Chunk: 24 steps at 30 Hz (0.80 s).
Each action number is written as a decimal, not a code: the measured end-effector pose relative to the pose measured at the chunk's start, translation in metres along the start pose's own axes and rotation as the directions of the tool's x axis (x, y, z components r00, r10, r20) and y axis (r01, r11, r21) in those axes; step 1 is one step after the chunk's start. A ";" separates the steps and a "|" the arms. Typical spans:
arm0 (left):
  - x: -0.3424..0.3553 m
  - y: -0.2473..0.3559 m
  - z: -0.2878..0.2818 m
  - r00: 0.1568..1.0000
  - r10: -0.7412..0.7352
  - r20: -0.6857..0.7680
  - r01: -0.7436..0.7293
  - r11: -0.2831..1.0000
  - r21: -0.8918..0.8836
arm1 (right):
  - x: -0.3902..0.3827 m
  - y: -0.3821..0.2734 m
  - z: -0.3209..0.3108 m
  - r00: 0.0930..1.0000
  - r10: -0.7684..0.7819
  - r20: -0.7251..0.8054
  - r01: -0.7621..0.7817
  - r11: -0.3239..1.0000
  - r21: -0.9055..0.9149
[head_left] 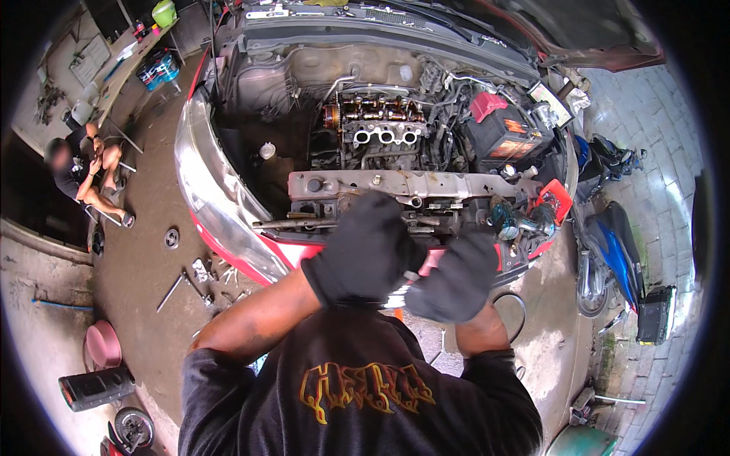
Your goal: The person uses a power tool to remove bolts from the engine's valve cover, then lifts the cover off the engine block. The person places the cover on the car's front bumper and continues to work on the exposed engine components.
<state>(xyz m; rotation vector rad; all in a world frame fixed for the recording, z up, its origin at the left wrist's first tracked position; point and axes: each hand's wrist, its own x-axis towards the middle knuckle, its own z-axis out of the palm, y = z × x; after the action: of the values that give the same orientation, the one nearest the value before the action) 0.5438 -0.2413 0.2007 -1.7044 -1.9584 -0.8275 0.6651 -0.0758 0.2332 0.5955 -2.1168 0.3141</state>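
My left hand [365,247] and my right hand [456,277], both in black gloves, are close together in front of my chest. Their fingers are curled, and a small pale piece shows between them, too little of it to name. Just beyond is the car's front crossmember [456,184], with a long metal bar [296,224] lying in front of it. Farther in, the engine [380,114] has its top uncovered, showing the camshafts and three round ports. Right of my hands, a teal cordless power tool [503,216] rests on the car front beside a red tray [557,199] of small parts.
A car battery [508,137] sits at the bay's right. Loose tools [190,289] lie on the floor at left. Another person [87,171] sits near a workbench [125,61]. A blue-and-black motorcycle [612,247] stands at right, and a pink basin [103,343] at lower left.
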 end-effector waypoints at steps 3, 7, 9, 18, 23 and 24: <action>-0.061 -0.056 -0.001 0.970 -0.244 -0.014 0.244 0.958 0.150 | -0.020 0.006 -0.037 0.979 0.195 -0.059 -0.190 0.978 0.084; -0.126 -0.068 -0.033 0.725 -0.671 -0.154 0.667 0.740 -0.087 | -0.055 0.033 -0.048 0.743 0.669 -0.022 -0.647 0.726 0.235; -0.153 -0.073 -0.032 0.355 -0.935 0.027 0.802 0.290 -0.523 | -0.056 0.040 -0.013 0.613 0.782 0.112 -0.779 0.574 0.253; -0.198 -0.029 -0.028 0.241 -0.959 0.150 0.707 0.067 -0.704 | -0.036 0.043 0.205 0.765 0.310 0.564 -0.347 0.937 -0.044; -0.220 -0.015 -0.023 0.199 -0.970 0.138 0.695 0.040 -0.718 | -0.033 0.059 0.208 0.696 0.220 0.684 -0.367 0.927 0.075; -0.221 -0.013 -0.024 0.190 -0.972 0.137 0.718 0.043 -0.695 | -0.033 0.061 0.197 0.711 0.240 0.660 -0.419 0.899 0.125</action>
<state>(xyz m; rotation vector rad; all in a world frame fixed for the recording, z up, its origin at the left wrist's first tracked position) 0.5658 -0.4215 0.0715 -0.0372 -2.4356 -2.3026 0.5119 -0.0987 0.0933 0.5066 -2.8845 0.6934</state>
